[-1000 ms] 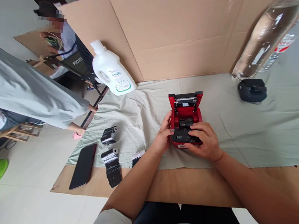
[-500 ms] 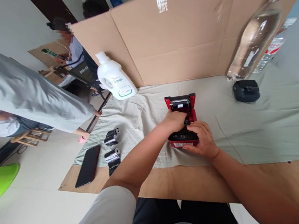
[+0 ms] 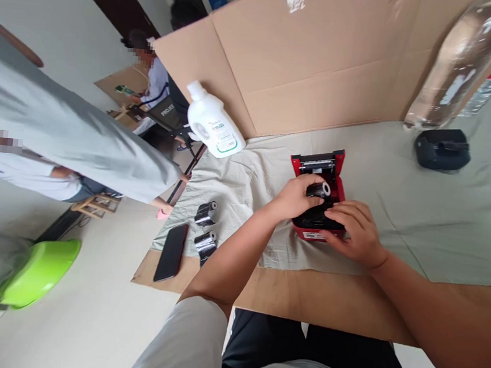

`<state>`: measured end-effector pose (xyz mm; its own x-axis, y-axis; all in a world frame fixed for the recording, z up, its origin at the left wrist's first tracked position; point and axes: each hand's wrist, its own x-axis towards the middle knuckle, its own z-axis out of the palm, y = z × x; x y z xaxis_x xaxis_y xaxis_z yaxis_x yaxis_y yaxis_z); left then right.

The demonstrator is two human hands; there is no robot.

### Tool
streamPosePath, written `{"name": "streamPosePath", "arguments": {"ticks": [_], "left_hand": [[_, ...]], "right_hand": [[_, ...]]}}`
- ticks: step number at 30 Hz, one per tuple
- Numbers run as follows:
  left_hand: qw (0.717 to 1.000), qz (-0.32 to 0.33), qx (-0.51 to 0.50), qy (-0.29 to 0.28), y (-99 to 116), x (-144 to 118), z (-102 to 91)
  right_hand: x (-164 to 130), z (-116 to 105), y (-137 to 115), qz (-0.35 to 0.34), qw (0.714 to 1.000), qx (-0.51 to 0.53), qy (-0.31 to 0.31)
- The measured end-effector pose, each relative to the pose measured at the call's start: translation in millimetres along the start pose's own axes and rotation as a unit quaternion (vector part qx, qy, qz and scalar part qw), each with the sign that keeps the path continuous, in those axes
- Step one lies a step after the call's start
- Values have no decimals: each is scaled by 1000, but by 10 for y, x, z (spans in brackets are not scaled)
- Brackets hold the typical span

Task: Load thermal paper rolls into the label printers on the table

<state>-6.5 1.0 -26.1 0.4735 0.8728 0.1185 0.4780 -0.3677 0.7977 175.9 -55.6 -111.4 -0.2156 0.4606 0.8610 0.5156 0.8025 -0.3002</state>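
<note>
Hands meet over the red printer (image 3: 320, 200), which sits lid-open on the green cloth (image 3: 420, 212) in front of the cardboard wall (image 3: 308, 68). The left hand (image 3: 294, 197) is closed around a small black roll (image 3: 318, 189) with a white core end, holding it just above the printer's open bay. The right hand (image 3: 354, 232) rests against the printer's near right edge, fingers curled onto its front; whether it truly grips or only steadies the casing is hard to tell from this angle.

Left of the printer, near the cloth's edge, lie two more black rolls (image 3: 206, 213), one behind the other, and just beyond them a dark phone (image 3: 172, 252) on the brown board (image 3: 304, 294). Behind and to the left of the printer a white bottle (image 3: 214, 123) stands against the cardboard wall. Well to the right of the printer sits a black device (image 3: 442, 148), and behind that a clear bottle (image 3: 460, 66), blurred. Far left of the printer another person in a grey shirt (image 3: 72, 132) bends over the floor, with a green basin (image 3: 39, 271) below.
</note>
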Motion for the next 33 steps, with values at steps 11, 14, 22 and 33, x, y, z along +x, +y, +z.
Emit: {"name": "streamPosePath", "arguments": {"ticks": [11,14,22,33], "left_hand": [[958,-259,123,22,-712,-977,-1313],[920,-315,232,6,-973,-1160,-1543],[836,-403,366,71,-1438,-1288,-1833],[811,-402,413,102,-1092,-1144,-1916]], "right_hand": [[38,-28,-5,-39,998,-36,-31],[39,-16,-2,-45,998,-36,-27],[41,-11,0,-47,998,-29,-24],[60,-20,-43,-36,999,-15,-31]]}}
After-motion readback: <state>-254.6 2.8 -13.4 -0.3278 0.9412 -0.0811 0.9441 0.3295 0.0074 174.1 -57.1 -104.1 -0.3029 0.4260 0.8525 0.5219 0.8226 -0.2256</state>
